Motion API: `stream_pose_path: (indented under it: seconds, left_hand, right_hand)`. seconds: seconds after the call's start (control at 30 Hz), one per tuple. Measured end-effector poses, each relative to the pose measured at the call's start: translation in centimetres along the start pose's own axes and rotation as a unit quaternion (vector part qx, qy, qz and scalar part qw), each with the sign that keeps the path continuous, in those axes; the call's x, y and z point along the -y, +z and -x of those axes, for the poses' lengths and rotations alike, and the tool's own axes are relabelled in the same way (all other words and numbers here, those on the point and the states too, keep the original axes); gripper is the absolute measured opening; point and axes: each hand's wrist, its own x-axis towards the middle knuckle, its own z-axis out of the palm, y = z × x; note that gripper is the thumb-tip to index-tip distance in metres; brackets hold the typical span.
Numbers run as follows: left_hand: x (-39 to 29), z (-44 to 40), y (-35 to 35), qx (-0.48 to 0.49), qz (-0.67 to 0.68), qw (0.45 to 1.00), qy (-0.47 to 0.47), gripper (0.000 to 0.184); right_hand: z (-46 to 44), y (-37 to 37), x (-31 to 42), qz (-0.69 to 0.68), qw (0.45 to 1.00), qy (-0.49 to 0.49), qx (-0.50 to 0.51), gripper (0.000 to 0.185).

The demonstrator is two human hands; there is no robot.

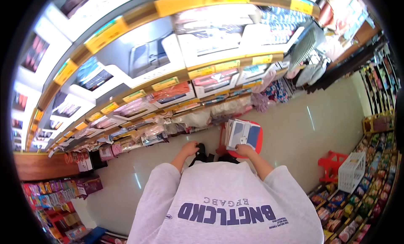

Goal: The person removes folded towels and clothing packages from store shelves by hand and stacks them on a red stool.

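Note:
A red stool [259, 136] stands in front of me on the tiled floor. On it lies a stack of flat packages in white, grey and blue [242, 132], the top one with a small white label. My right hand [245, 150] is at the near edge of the stack, its fingers closed on a flat package. My left hand [191, 148] hangs over the floor beside a dark shoe [201, 150], apart from the stack. Its fingers are curled in, and I see nothing in them.
Long shelves [187, 73] of white bins with packaged goods and yellow price tags run along the far side. A second red stool [330, 164] and a white plastic basket [352, 172] stand at right, by a rack of colourful packets [349, 210]. More goods hang at lower left.

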Motion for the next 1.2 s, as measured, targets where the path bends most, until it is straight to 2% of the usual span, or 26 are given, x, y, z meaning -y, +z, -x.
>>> stream_pose_path:
  seconds: [0.1,0.17,0.2,0.27,0.33,0.4,0.43,0.5,0.57,0.6,0.63,0.67,0.7,0.77,0.8,0.83,0.9,0.93,1.0,1.03,1.17,1.2]
  left_hand:
    - [2.2,-0.5,-1.9,-0.074,0.032,0.996,0.029,0.033]
    - [1.3,0.3,-5.7,-0.152,0.071,0.980,0.103,0.030]
    - [0.5,0.5,-7.5,-0.170,0.020,0.980,0.105,0.029]
    - [-2.7,2.5,-12.4,-0.265,-0.035,0.949,0.169,0.029]
    - [-6.3,4.2,-17.0,-0.400,-0.020,0.888,0.225,0.028]
    - [-10.6,7.4,-22.0,-0.535,0.043,0.790,0.296,0.028]
    - [-12.0,8.4,-24.0,-0.581,0.037,0.754,0.304,0.028]
    - [-13.2,9.9,-27.8,-0.638,0.009,0.693,0.335,0.031]
    - [-13.8,11.2,-30.9,-0.609,-0.092,0.726,0.305,0.031]
    - [-13.7,10.9,-32.0,-0.612,-0.094,0.724,0.305,0.031]
    - [-13.7,10.5,-33.1,-0.586,-0.176,0.746,0.263,0.030]
    - [-13.6,10.1,-34.0,-0.556,-0.256,0.760,0.219,0.029]
    - [-13.3,9.5,-34.5,-0.560,-0.259,0.757,0.217,0.029]
    - [-12.5,8.1,-35.3,-0.555,-0.367,0.736,0.126,0.018]
    - [-12.3,8.3,-35.8,-0.546,-0.457,0.691,0.121,0.014]
    - [-12.5,8.4,-36.2,-0.549,-0.459,0.688,0.120,0.014]
    - [-13.0,8.3,-36.6,-0.398,-0.417,0.817,0.025,0.014]
    - [-12.7,8.1,-36.9,-0.431,-0.368,0.821,0.062,0.013]
    - [-12.6,7.0,-37.5,-0.417,-0.342,0.841,0.037,0.014]
    - [-12.5,6.1,-37.8,-0.401,-0.315,0.860,0.012,0.016]
    - [-12.8,4.8,-39.8,-0.339,-0.332,0.880,-0.019,0.017]
    - [-13.6,5.7,-40.3,-0.288,-0.363,0.886,-0.027,0.024]
  right_hand:
    - [0.6,-5.7,6.4,0.089,0.991,-0.078,-0.060,0.032]
    - [-1.7,-7.3,8.9,0.066,0.964,-0.190,-0.175,0.025]
    - [-1.9,-9.1,11.2,0.067,0.939,-0.248,-0.229,0.022]
    - [-0.2,-14.1,17.2,0.107,0.908,-0.292,-0.280,0.018]
    - [1.8,-18.3,22.4,0.179,0.814,-0.350,-0.428,0.016]
    - [3.3,-21.8,26.8,0.213,0.751,-0.374,-0.500,0.014]
    - [4.0,-23.5,28.7,0.214,0.747,-0.379,-0.503,0.014]
    - [5.1,-26.7,31.9,0.235,0.661,-0.422,-0.574,0.018]
    - [5.2,-29.3,34.3,0.309,0.644,-0.407,-0.568,0.014]
    - [5.3,-30.6,35.3,0.366,0.642,-0.386,-0.552,0.011]
    - [4.9,-31.4,35.9,0.366,0.639,-0.388,-0.554,0.011]
    - [4.4,-32.3,36.5,0.441,0.636,-0.363,-0.520,0.011]
    - [3.9,-33.0,36.9,0.512,0.628,-0.334,-0.482,0.012]
    - [2.0,-33.4,37.5,0.520,0.612,-0.343,-0.487,0.009]
    - [1.4,-33.6,37.8,0.535,0.636,-0.332,-0.447,0.009]
    - [0.6,-33.7,38.0,0.549,0.658,-0.318,-0.405,0.009]
    - [-0.3,-34.3,38.5,0.533,0.676,-0.330,-0.388,0.011]
    - [-0.3,-34.7,38.9,0.524,0.717,-0.302,-0.348,0.014]
    - [-0.4,-35.8,39.3,0.472,0.789,-0.274,-0.283,0.019]
    - [-0.9,-35.9,39.4,0.472,0.789,-0.274,-0.282,0.019]
    - [-1.3,-36.8,40.7,0.496,0.806,-0.208,-0.246,0.020]
    - [-0.8,-37.0,41.2,0.506,0.813,-0.182,-0.225,0.024]
